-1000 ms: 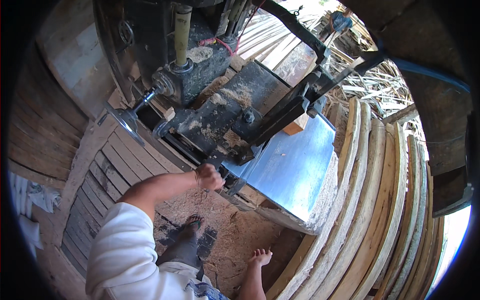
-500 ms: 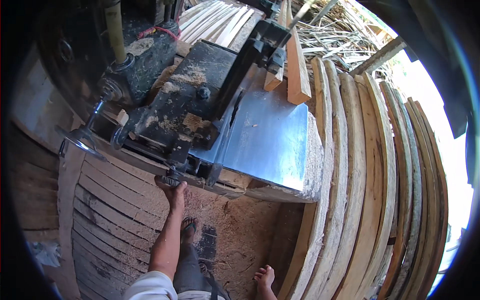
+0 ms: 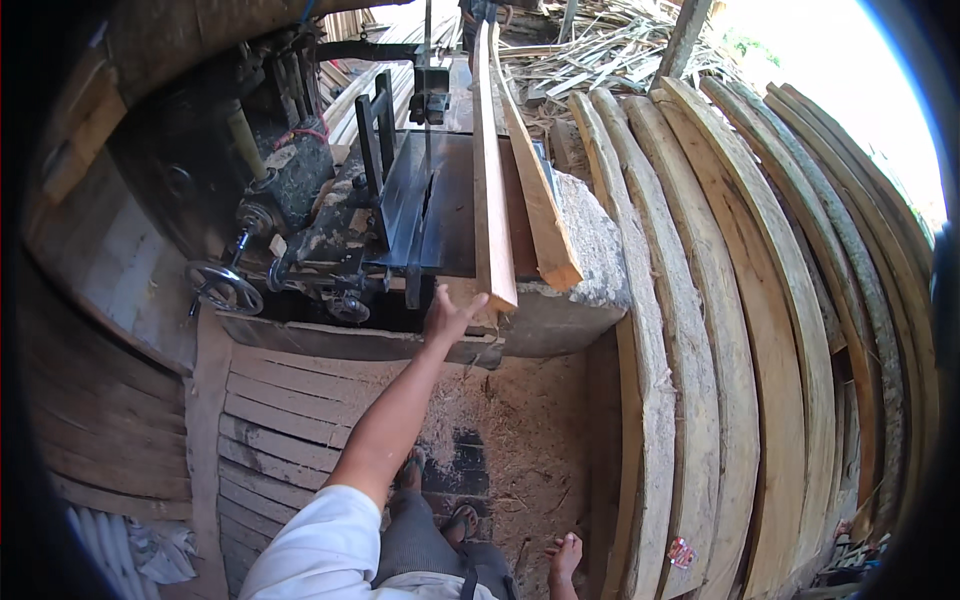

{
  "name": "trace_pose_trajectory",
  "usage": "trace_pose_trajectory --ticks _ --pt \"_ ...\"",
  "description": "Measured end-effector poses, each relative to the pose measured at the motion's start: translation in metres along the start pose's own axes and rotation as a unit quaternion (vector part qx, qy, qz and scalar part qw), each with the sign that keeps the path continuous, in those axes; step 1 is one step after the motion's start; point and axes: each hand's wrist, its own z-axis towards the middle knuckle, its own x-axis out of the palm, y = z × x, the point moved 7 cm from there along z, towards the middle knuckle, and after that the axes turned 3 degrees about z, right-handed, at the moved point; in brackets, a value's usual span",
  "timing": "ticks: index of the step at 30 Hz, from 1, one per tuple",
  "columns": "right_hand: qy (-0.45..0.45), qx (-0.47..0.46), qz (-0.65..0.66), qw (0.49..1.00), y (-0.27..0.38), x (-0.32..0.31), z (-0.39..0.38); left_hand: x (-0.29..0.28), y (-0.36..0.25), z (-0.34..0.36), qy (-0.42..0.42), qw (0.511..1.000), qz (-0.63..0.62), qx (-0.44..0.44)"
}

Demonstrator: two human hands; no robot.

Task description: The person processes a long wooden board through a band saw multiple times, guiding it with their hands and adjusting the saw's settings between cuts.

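Note:
My left hand (image 3: pixel 452 316) reaches forward at the near edge of the saw table (image 3: pixel 445 240), thumb and fingers apart. It is beside the near end of a long squared timber (image 3: pixel 492 200); whether it touches the wood I cannot tell. A second timber (image 3: pixel 538 190) lies to the right, its near end jutting past the table. Both run away from me toward another person (image 3: pixel 470 22) at the far end. Low on the right, my right hand (image 3: pixel 566 551) hangs with loosely curled fingers, holding nothing. Left of the timbers stands the upright bandsaw blade (image 3: pixel 428 150).
A dark fence (image 3: pixel 377 150) stands left of the blade, with a handwheel (image 3: pixel 225 288) at the machine's near left. Several long slabs (image 3: pixel 690 290) lean along the right. Offcut strips (image 3: pixel 625 55) are heaped behind. Sawdust (image 3: pixel 530 410) covers the floor.
My left hand has left the knob at the machine's front and moved right, toward the timber. Both timbers have come nearer across the table. My view has shifted, showing the person beyond.

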Motion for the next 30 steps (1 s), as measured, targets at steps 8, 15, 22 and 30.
trace_pose_trajectory --ticks 8,15,22,30 --pt "-0.04 0.007 0.076 0.996 -0.035 -0.088 -0.047 0.088 0.113 -0.198 0.085 0.984 -0.023 -0.157" --pt "0.257 0.044 0.095 0.961 -0.008 -0.019 -0.127 0.015 0.206 -0.464 0.089 0.981 -0.102 -0.139" --pt "0.307 -0.245 -0.186 0.901 -0.086 -0.035 -0.278 -0.077 0.22 -0.743 0.089 0.977 -0.141 -0.133" --pt "0.274 -0.192 -0.231 0.914 -0.229 -0.212 -0.418 -0.141 0.251 -0.991 0.198 0.959 -0.126 -0.16"
